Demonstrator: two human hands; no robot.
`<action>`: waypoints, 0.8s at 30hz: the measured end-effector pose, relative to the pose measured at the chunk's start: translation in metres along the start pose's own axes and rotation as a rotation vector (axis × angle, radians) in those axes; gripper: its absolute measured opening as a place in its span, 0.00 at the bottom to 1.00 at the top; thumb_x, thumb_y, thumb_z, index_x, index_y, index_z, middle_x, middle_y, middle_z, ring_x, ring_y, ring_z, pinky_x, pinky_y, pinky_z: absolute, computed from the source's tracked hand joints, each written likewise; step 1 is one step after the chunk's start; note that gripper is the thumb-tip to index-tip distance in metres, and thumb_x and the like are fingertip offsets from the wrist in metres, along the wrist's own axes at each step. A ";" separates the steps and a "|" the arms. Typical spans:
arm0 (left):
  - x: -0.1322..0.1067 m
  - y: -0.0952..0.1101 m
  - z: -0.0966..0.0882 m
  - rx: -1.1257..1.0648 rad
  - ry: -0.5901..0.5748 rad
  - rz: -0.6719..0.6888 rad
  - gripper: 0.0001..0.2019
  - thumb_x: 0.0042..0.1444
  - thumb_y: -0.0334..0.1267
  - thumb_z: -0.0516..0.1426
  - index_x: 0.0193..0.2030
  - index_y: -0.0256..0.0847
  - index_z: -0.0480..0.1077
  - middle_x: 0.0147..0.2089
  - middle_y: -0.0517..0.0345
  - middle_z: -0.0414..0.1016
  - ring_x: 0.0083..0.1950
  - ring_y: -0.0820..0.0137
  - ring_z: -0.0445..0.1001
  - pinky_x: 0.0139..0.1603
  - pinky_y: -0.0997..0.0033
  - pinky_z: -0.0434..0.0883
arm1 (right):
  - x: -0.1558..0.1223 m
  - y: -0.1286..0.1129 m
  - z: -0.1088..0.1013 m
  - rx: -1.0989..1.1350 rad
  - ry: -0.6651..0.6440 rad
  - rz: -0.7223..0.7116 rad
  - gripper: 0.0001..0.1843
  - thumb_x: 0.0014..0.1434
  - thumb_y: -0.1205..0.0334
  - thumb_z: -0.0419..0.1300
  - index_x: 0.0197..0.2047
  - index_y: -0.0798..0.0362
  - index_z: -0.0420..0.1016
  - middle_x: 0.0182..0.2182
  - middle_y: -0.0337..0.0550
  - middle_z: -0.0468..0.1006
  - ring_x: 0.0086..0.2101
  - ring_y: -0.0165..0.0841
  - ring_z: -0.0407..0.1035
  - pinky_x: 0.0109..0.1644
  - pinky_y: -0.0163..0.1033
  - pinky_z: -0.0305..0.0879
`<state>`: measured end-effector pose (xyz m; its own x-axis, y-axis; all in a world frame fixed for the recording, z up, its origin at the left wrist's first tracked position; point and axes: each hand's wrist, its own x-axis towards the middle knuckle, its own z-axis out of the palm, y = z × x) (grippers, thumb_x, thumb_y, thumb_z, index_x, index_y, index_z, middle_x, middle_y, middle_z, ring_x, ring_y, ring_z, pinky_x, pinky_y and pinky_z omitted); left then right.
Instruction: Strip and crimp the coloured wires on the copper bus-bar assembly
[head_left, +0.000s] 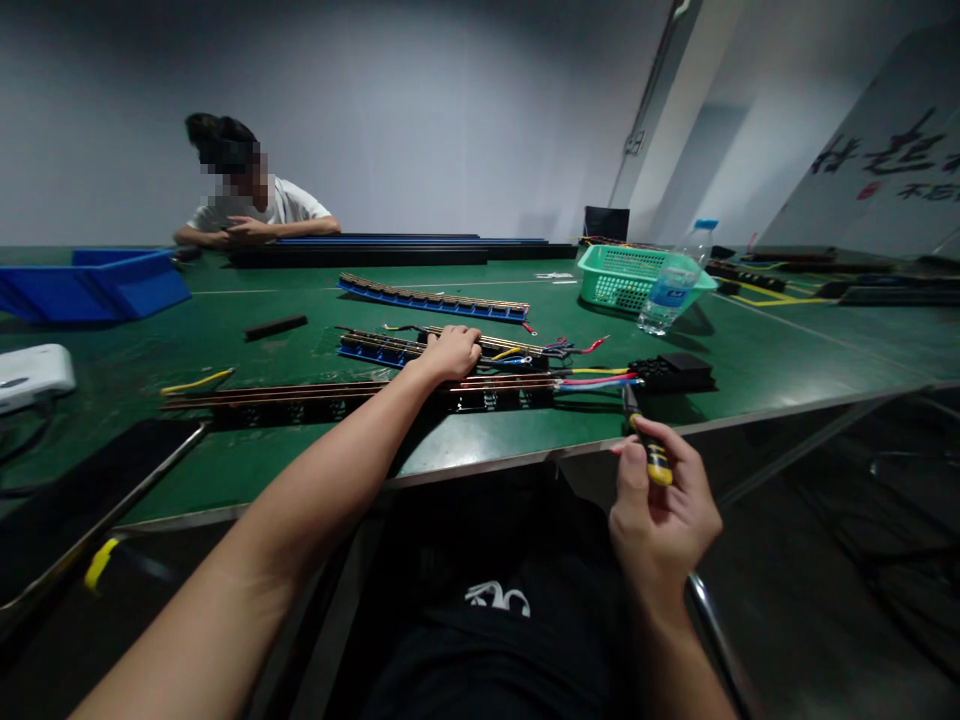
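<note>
My right hand (664, 505) grips pliers (654, 455) with yellow-and-black handles in front of the table's edge. Their dark jaws point up at the ends of yellow, red and blue wires (600, 380). These wires run from a long black strip with copper-coloured rods (337, 393) toward a black block (671, 373). My left hand (454, 352) reaches over that strip, its fingers curled down among shorter rodded strips and loose wires; what lies under them is hidden. A blue strip (379, 348) shows just left of it.
Farther back lies another blue strip with rods (435, 300). A green basket (619, 280) and a water bottle (667, 295) stand at the right, a blue bin (97, 285) at the left. Across the table, a person (289, 205) leans beside long dark bars (375, 257).
</note>
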<state>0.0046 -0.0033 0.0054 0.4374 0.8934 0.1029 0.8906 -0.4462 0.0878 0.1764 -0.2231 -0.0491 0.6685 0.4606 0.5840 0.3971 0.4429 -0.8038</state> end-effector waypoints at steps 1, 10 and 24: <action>0.000 0.000 0.000 0.000 -0.001 0.000 0.23 0.69 0.39 0.42 0.66 0.46 0.64 0.70 0.48 0.64 0.68 0.55 0.61 0.64 0.43 0.62 | -0.004 -0.006 0.000 0.033 0.006 -0.031 0.15 0.60 0.54 0.65 0.48 0.51 0.77 0.33 0.42 0.76 0.28 0.30 0.70 0.34 0.36 0.66; -0.001 0.001 -0.001 0.021 -0.003 0.004 0.21 0.69 0.39 0.42 0.64 0.45 0.65 0.68 0.46 0.65 0.67 0.54 0.62 0.61 0.44 0.66 | 0.017 -0.020 0.049 0.499 -0.449 0.273 0.15 0.62 0.46 0.60 0.42 0.49 0.71 0.25 0.32 0.69 0.16 0.20 0.53 0.18 0.29 0.46; -0.002 0.004 -0.002 0.007 -0.008 -0.008 0.21 0.70 0.38 0.42 0.65 0.44 0.64 0.69 0.46 0.64 0.68 0.54 0.60 0.62 0.44 0.64 | 0.032 -0.008 0.083 0.044 -0.656 -0.052 0.17 0.63 0.50 0.56 0.34 0.54 0.78 0.23 0.38 0.72 0.24 0.27 0.64 0.30 0.33 0.60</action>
<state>0.0066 -0.0068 0.0073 0.4307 0.8975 0.0946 0.8951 -0.4382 0.0821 0.1417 -0.1480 -0.0147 0.1216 0.8047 0.5810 0.3836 0.5018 -0.7753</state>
